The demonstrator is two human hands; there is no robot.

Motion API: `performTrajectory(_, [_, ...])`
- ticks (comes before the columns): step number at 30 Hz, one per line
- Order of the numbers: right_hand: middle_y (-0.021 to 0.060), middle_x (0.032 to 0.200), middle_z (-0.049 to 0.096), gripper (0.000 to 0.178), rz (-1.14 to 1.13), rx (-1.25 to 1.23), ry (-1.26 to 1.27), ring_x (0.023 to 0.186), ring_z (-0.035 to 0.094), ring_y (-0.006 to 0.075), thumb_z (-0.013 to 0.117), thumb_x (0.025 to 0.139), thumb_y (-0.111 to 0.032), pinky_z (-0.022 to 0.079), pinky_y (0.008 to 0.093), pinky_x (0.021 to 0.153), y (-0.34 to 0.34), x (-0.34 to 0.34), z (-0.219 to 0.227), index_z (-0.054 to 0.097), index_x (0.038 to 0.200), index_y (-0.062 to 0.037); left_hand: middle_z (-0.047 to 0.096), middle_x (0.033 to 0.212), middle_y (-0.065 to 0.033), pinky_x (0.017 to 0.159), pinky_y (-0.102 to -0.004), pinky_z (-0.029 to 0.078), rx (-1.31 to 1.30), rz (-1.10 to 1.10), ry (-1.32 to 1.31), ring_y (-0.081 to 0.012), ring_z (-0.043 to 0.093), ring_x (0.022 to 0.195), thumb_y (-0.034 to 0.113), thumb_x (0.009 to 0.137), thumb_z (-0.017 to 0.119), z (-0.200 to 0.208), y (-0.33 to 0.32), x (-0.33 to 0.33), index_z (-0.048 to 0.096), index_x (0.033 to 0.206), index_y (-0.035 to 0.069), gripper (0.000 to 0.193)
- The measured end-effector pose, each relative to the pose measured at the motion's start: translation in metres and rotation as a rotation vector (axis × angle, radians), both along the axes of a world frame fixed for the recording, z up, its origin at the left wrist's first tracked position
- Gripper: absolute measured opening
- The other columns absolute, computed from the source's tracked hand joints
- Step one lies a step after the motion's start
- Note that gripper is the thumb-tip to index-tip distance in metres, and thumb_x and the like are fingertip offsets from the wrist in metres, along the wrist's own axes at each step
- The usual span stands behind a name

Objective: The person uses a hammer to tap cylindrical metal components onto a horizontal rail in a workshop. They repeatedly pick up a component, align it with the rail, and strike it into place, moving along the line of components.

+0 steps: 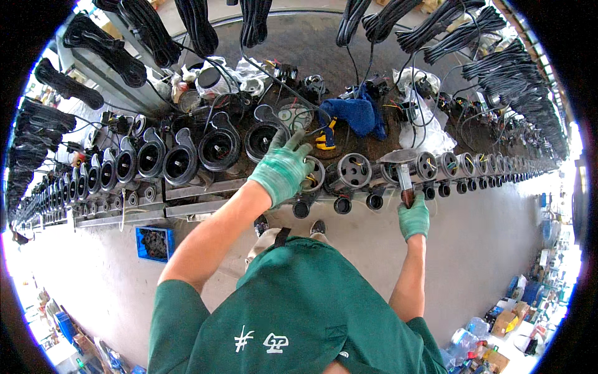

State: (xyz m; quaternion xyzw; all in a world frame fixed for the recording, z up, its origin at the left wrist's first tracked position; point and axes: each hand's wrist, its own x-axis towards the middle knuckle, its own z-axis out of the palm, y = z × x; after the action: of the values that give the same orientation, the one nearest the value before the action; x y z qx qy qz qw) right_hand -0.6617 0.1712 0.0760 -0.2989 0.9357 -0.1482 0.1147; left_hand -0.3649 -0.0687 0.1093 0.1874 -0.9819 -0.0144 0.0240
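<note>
Rowed black housings (219, 149) and cable bundles (147, 30) show a factory workshop.

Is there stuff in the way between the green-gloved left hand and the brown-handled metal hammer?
Yes: in this view, a round black housing with holes in its face sits in the row between the left hand and the hammer, which the green-gloved right hand holds.

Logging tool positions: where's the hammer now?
In the head view, the hammer is right of centre, its handle in the right hand, its head overlapping the row of round black housings.
</note>
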Motion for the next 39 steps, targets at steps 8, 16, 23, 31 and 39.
performTrajectory(8, [0.0026,0.07,0.056,0.011,-0.003,-0.669,-0.921,0.052,0.056,0.0122,0.06,0.102,-0.015,0.045,0.0286,0.044,0.017,0.036,0.024,0.058,0.106,-0.0053,0.068,0.117,-0.0094,0.106,-0.0506,0.044,-0.024,-0.072,-0.332,-0.0277,0.064,0.114,0.02,0.092,0.061,0.011,0.013,-0.017,0.073,0.106,0.015,0.019])
performTrajectory(16, [0.0205,0.071,0.064,0.025,0.345,-0.174,-0.602,0.057,0.064,0.0303,0.067,0.099,-0.022,0.048,0.0425,0.055,-0.009,0.088,0.037,0.06,0.105,0.001,0.07,0.074,-0.0182,0.059,-0.0501,0.054,0.353,0.315,0.001,-0.0373,0.071,0.07,0.025,0.098,0.058,-0.037,0.069,0.005,0.062,0.102,0.005,0.021])
performTrajectory(23, [0.0297,0.085,0.067,0.03,0.661,-0.277,-0.302,0.079,0.067,0.0493,0.066,0.097,-0.019,0.051,0.0528,0.065,-0.036,0.123,0.072,0.057,0.115,0.0037,0.07,0.084,-0.0211,0.07,-0.0525,0.053,0.715,0.538,0.396,-0.0448,0.068,0.079,0.027,0.1,0.059,-0.06,0.089,0.012,0.067,0.098,0.007,0.022])
performTrajectory(31, [0.0302,0.084,0.068,0.033,0.686,0.171,-0.268,0.085,0.067,0.0506,0.056,0.102,-0.031,0.051,0.0598,0.071,-0.058,0.115,0.027,0.049,0.11,0.0002,0.07,0.087,-0.0245,0.069,-0.0445,0.052,0.873,0.499,0.559,-0.0404,0.068,0.077,0.014,0.097,0.066,-0.085,0.095,0.015,0.072,0.1,0.001,0.016])
performTrajectory(39, [0.029,0.082,0.068,0.031,0.637,-0.228,-0.265,0.083,0.066,0.0512,0.061,0.1,-0.023,0.052,0.0583,0.07,-0.05,0.137,0.093,0.047,0.116,-0.0012,0.069,0.089,-0.0264,0.072,-0.0473,0.052,0.928,0.466,0.543,-0.0446,0.066,0.082,0.017,0.095,0.066,-0.084,0.09,0.021,0.07,0.101,0.001,0.018])
